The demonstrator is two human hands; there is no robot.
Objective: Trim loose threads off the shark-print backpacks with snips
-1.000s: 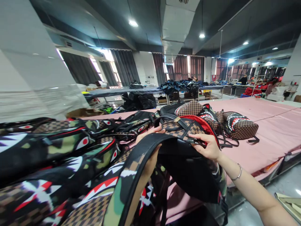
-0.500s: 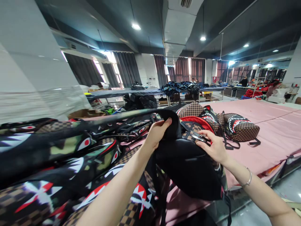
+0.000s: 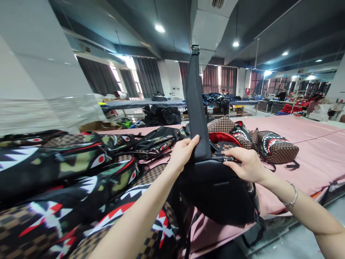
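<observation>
A black backpack (image 3: 219, 196) with a smooth back panel stands in front of me at the pink table's near edge. My left hand (image 3: 183, 153) grips the base of its padded shoulder strap (image 3: 196, 104), thumb on the strap. The strap points straight up, its buckle (image 3: 195, 49) at the top. Between the closed thumb and fingers of my right hand (image 3: 246, 163) are small metal thread snips (image 3: 228, 158), partly hidden, held at the backpack's top edge beside the strap.
Several shark-face backpacks in camouflage and brown check (image 3: 81, 163) crowd the left side. More checked backpacks (image 3: 277, 147) lie on the pink-covered table (image 3: 315, 144) to the right. Farther back, a long table (image 3: 151, 103) carries dark blue goods. A white pillar (image 3: 35, 72) rises at left.
The strap, stretched out toward the left before, now stands upright above my left hand. The snips in my right hand have turned and show less metal. Both hands stay at the backpack's top.
</observation>
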